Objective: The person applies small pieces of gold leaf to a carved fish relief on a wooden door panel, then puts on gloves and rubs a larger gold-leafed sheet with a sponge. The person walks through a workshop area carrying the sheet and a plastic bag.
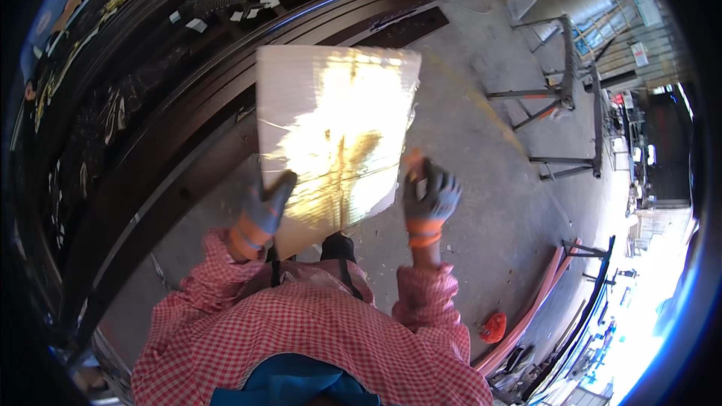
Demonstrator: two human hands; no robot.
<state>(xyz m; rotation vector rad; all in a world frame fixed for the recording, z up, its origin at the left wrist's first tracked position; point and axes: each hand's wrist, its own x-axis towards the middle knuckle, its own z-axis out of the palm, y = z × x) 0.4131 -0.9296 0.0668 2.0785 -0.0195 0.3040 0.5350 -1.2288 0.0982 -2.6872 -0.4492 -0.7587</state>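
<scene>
A rectangular cardboard sheet point(289, 86) stands in front of my body, with a glaring gold reflection across much of it. Its lower edge reaches down near my legs. My left hand point(261, 214), in a grey glove with an orange cuff, grips the sheet's lower left edge, thumb across the front. My right hand point(432, 199), gloved the same way, is just off the right edge with its fingers curled together. A small orange-tan patch shows at its fingertips; blur hides whether that is a bare fingertip or a held thing.
Long dark brown framed panels point(210, 68) fill the left side, with white tags on the farther ones. Metal trestles point(564, 98) stand on the grey floor point(481, 203) at right. A red object point(493, 328) lies beside pink bars point(534, 293). Another person's arm point(45, 30) shows far left.
</scene>
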